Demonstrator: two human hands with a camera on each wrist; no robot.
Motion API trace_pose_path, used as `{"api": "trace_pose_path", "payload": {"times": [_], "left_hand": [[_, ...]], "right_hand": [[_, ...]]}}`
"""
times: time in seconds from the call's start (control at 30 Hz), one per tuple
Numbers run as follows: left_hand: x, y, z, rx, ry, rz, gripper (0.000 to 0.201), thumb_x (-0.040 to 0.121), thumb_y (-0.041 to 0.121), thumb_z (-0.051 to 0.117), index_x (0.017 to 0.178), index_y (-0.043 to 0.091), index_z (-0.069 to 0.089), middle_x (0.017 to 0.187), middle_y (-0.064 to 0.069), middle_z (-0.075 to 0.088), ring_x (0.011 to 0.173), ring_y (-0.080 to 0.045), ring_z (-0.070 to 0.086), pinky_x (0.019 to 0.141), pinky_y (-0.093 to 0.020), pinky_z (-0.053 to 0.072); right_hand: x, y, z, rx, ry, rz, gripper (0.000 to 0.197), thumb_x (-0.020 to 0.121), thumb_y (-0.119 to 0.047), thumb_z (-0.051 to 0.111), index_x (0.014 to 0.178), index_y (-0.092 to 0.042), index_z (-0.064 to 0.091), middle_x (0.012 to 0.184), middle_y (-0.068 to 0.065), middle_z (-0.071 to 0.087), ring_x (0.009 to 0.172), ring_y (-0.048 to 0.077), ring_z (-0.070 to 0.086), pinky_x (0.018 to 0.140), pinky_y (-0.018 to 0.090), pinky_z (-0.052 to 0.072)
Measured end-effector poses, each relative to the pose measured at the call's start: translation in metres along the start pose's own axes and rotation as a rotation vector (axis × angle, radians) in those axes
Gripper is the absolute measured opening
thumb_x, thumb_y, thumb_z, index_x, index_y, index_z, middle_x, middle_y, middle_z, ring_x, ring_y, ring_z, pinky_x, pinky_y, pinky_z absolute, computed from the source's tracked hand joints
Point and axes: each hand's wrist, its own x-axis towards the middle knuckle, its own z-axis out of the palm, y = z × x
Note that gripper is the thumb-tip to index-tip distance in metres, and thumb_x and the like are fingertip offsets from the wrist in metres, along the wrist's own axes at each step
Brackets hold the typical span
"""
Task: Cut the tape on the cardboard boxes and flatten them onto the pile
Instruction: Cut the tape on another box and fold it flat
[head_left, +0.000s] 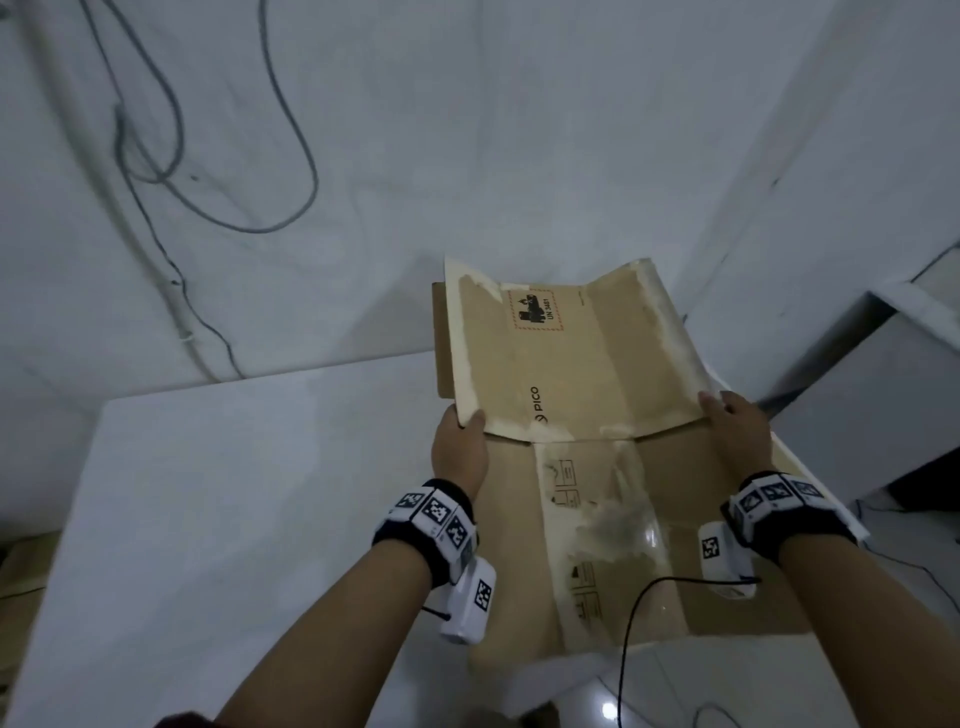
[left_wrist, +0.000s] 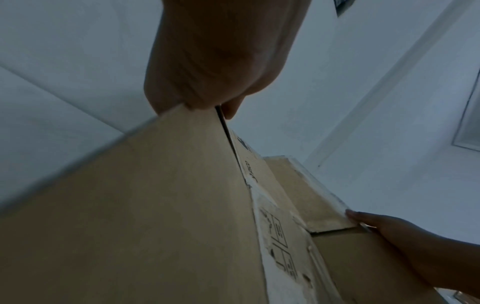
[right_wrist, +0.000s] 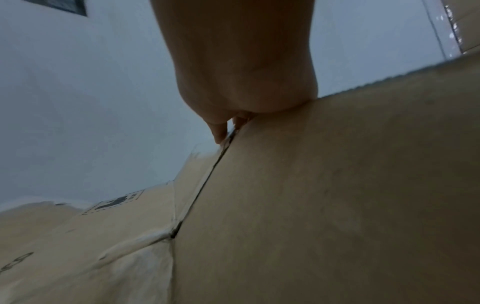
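Hands (head_left: 460, 449) (head_left: 737, 434) pinch flattened cardboard box (head_left: 571, 364); only head view shows its warning label (head_left: 535, 310).

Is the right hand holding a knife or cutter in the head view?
No: the right hand pinches the edge of the flattened cardboard box and no tool shows in it, while the left hand pinches the opposite edge.

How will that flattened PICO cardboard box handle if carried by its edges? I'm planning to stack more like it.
The cardboard box probably flexes along its creases: its side panels angle upward. It looks light, since the left hand and right hand hold it by edge pinches. Torn tape residue may feel tacky.
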Motion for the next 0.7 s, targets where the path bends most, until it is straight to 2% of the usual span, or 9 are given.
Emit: {"api": "trace_pose_path", "payload": {"times": [0.07, 0.13, 0.2, 0.33, 0.47, 0.6, 0.7], "left_hand": [[0.008, -0.002, 0.053, -0.023, 0.002, -0.025, 0.027, 0.099, 0.021, 0.048, 0.121, 0.01, 0.059, 0.119, -0.009, 0.063, 0.109, -0.027, 0.057, 0.095, -0.035, 0.044], [0.014, -0.006, 0.104, -0.046, 0.007, -0.054, 0.026, 0.099, 0.021, 0.048, 0.12, 0.01, 0.059, 0.119, -0.009, 0.063, 0.108, -0.027, 0.057, 0.095, -0.036, 0.044], [0.018, -0.012, 0.15, -0.07, 0.013, -0.094, 0.026, 0.099, 0.02, 0.048, 0.12, 0.01, 0.059, 0.118, -0.008, 0.063, 0.108, -0.026, 0.058, 0.096, -0.037, 0.045], [0.03, -0.028, 0.221, -0.152, 0.065, -0.178, 0.027, 0.099, 0.018, 0.049, 0.122, 0.012, 0.06, 0.118, -0.004, 0.064, 0.109, -0.023, 0.058, 0.1, -0.036, 0.044], [0.044, -0.053, 0.265, -0.154, 0.131, -0.229, 0.033, 0.099, 0.018, 0.051, 0.13, 0.01, 0.057, 0.127, -0.005, 0.061, 0.116, -0.024, 0.056, 0.104, -0.038, 0.041], [0.057, -0.073, 0.286, -0.134, 0.18, -0.255, 0.036, 0.1, 0.019, 0.051, 0.134, 0.009, 0.052, 0.13, -0.006, 0.057, 0.12, -0.022, 0.051, 0.1, -0.029, 0.037], [0.07, -0.081, 0.294, -0.06, 0.205, -0.317, 0.039, 0.1, 0.021, 0.051, 0.136, 0.009, 0.05, 0.135, -0.01, 0.055, 0.124, -0.027, 0.05, 0.1, -0.029, 0.036]], "right_hand": [[0.044, 0.027, -0.015, -0.028, -0.02, 0.021, 0.038, 0.102, -0.032, 0.049, 0.109, 0.002, 0.062, 0.108, 0.025, 0.063, 0.095, 0.035, 0.055, 0.083, 0.039, 0.038], [0.084, 0.05, -0.03, -0.069, -0.048, 0.038, 0.039, 0.102, -0.032, 0.048, 0.116, 0.002, 0.061, 0.115, 0.026, 0.062, 0.101, 0.037, 0.056, 0.087, 0.04, 0.039], [0.12, 0.073, -0.042, -0.1, -0.069, 0.048, 0.039, 0.102, -0.03, 0.047, 0.116, 0.004, 0.061, 0.116, 0.027, 0.061, 0.106, 0.04, 0.056, 0.087, 0.04, 0.039], [0.186, 0.112, -0.05, -0.146, -0.144, 0.061, 0.041, 0.102, -0.03, 0.047, 0.115, 0.007, 0.061, 0.116, 0.03, 0.061, 0.105, 0.042, 0.057, 0.089, 0.044, 0.041], [0.234, 0.141, -0.038, -0.195, -0.236, 0.092, 0.043, 0.103, -0.032, 0.045, 0.117, 0.006, 0.06, 0.115, 0.028, 0.061, 0.107, 0.042, 0.057, 0.089, 0.042, 0.04], [0.273, 0.169, -0.012, -0.216, -0.289, 0.098, 0.041, 0.102, -0.03, 0.048, 0.107, 0.008, 0.062, 0.109, 0.031, 0.063, 0.101, 0.042, 0.058, 0.079, 0.038, 0.035], [0.29, 0.182, 0.005, -0.205, -0.289, 0.134, 0.04, 0.102, -0.029, 0.048, 0.111, 0.008, 0.061, 0.113, 0.031, 0.062, 0.105, 0.042, 0.057, 0.084, 0.039, 0.039]]}}
